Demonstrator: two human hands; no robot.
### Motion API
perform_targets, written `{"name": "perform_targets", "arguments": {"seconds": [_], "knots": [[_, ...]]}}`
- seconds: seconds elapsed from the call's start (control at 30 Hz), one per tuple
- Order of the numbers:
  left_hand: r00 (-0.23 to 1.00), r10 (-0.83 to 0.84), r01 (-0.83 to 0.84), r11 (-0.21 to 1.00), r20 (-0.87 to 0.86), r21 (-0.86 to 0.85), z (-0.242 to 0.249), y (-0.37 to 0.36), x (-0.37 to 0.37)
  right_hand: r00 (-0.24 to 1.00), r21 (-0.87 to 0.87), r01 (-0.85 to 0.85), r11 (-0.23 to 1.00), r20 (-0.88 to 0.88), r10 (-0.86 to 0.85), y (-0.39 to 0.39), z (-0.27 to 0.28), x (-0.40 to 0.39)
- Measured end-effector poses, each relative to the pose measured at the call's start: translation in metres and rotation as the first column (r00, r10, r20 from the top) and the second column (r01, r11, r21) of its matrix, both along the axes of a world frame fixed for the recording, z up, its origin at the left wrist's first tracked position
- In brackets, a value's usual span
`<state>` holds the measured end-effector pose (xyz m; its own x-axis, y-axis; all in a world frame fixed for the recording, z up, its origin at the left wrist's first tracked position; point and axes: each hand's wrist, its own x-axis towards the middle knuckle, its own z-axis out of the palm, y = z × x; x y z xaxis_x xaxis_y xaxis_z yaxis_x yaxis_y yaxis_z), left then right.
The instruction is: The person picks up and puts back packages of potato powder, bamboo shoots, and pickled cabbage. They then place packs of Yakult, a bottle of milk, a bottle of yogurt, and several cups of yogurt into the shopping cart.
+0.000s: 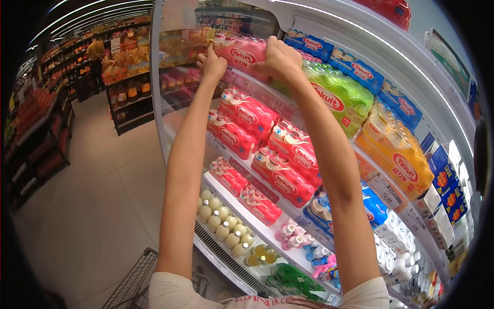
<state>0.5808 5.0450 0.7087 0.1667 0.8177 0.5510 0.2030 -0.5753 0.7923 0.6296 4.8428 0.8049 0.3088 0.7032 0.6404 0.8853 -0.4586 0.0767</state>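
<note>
Both arms reach up to the top shelf of a fridge display. My left hand (212, 64) is at the left end of a red Yakult pack (241, 55), its fingers bent against the pack's edge. At the pack's right end, my right hand (282, 57) has its fingers wrapped over the top corner. Green Yakult packs (337, 95) sit just right of my right hand, with orange packs (399, 154) farther right. More red packs (249, 114) stand stacked on the shelf below.
A shopping cart (135, 278) is at the bottom left. Clear side panel (172, 103) bounds the fridge's left side. Below are white bottles (222, 232) and a vent grille (231, 265). A person (95, 56) stands in the far aisle by stocked shelves (128, 95).
</note>
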Motion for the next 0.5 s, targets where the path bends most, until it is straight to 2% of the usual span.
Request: {"name": "perform_targets", "arguments": {"seconds": [0.03, 0.13, 0.17, 0.27, 0.33, 0.4, 0.5], "knots": [[1.000, 0.022, -0.022, 1.000, 0.007, 0.021, 0.000, 0.003, 0.003, 0.999, -0.003, -0.026, 1.000, 0.022, 0.026, 0.001, -0.002, 0.002], [0.967, -0.103, 0.017, 0.939, 0.234, 0.343, 0.009, 0.006, 0.001, 0.995, -0.019, -0.067, 0.998, 0.077, 0.068, 0.001, -0.003, 0.004], [0.963, -0.170, 0.078, 0.920, 0.212, 0.383, 0.015, 0.007, -0.001, 0.992, -0.017, -0.077, 0.997, 0.097, 0.078, 0.000, -0.002, 0.003], [0.999, -0.026, 0.010, 0.881, 0.027, 0.473, 0.022, -0.001, -0.009, 0.985, -0.016, -0.099, 0.995, 0.143, 0.100, -0.006, -0.006, -0.002], [0.994, -0.097, 0.058, 0.878, 0.056, 0.476, 0.019, 0.002, -0.016, 0.977, -0.014, -0.115, 0.993, 0.177, 0.116, -0.009, -0.007, -0.006], [0.989, -0.129, 0.076, 0.851, 0.067, 0.520, 0.022, 0.005, -0.026, 0.914, 0.051, -0.255, 0.965, 0.337, 0.224, -0.008, -0.015, -0.001], [0.992, -0.069, -0.007, 0.814, 0.109, 0.581, 0.020, 0.004, -0.031, 0.835, 0.112, -0.377, 0.920, 0.470, 0.285, -0.004, -0.032, 0.002]]}}
